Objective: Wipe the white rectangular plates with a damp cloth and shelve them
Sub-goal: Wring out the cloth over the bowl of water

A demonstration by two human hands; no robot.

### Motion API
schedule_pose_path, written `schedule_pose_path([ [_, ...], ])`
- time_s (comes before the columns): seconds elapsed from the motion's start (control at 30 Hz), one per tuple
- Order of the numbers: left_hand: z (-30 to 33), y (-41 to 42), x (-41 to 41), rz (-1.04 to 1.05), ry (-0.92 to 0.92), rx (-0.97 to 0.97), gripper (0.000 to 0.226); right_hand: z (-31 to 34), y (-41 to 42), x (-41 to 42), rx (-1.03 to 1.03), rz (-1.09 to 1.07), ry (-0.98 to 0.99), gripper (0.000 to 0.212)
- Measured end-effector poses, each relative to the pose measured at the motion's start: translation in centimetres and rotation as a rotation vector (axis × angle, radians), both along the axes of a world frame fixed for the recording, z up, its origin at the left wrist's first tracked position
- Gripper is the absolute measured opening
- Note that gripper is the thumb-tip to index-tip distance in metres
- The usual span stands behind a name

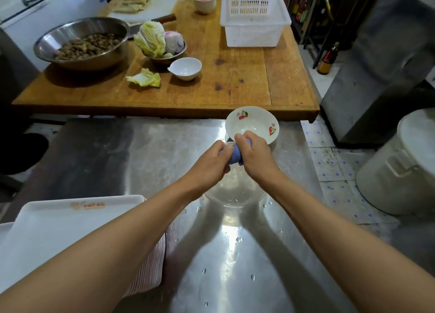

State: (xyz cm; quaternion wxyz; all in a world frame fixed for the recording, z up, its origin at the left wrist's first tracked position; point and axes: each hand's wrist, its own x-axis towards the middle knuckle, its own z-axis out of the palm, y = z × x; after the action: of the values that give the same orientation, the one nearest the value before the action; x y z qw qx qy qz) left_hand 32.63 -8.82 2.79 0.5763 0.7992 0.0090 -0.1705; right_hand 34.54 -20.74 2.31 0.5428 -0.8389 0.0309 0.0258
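My left hand (211,162) and right hand (255,155) both grip the twisted blue damp cloth (236,156) above a clear glass bowl (235,195). The white rectangular plate (58,228) lies near left on the steel counter (235,277).

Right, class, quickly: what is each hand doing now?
Left hand: grips one end of the twisted blue damp cloth.
Right hand: grips its other end.

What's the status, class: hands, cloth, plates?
Both hands wringing blue cloth over clear bowl. White plate waiting, unwiped, front left. Cherry bowl just beyond hands.
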Motion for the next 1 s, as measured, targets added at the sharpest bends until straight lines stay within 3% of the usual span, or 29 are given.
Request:
schedule_pose_path([
  [0.17,2.1,0.8,0.4,0.106,0.59,-0.584,0.056,1.1,-1.1,-2.1,-0.257,0.181,-0.484,0.016],
  [0.23,2.6,0.5,0.4,0.134,0.723,-0.595,0.061,1.2,-1.4,-2.6,-0.348,0.28,-0.669,0.018],
  [0.3,3.0,-0.3,0.3,0.169,0.776,-0.483,0.061,1.0,-1.3,-3.0,-0.412,0.345,-0.831,0.014],
  [0.4,3.6,-1.6,-0.3,0.218,0.706,-0.391,0.049,0.8,-1.1,-3.3,-0.399,0.284,-0.866,0.018],
  [0.5,3.7,-2.6,-0.8,0.376,0.516,-0.369,0.037,1.1,-0.5,-3.3,-0.32,0.116,-0.685,0.027],
  [0.63,2.9,-3.1,-0.2,0.41,-0.081,0.165,0.039,2.0,0.5,-2.8,-0.126,-0.083,-0.305,0.02],
  [0.7,2.7,-3.2,0.2,0.367,-0.283,0.312,0.041,2.3,0.8,-2.2,-0.008,-0.139,-0.09,0.025],
  [0.87,0.8,-3.2,1.4,0.23,-0.578,0.521,0.036,2.5,0.3,-0.8,0.405,-0.148,0.541,0.022],
  [1.0,-0.4,-2.9,2.3,0.084,-0.751,0.673,0.041,1.4,-0.3,0.1,0.545,-0.158,0.814,0.025],
])
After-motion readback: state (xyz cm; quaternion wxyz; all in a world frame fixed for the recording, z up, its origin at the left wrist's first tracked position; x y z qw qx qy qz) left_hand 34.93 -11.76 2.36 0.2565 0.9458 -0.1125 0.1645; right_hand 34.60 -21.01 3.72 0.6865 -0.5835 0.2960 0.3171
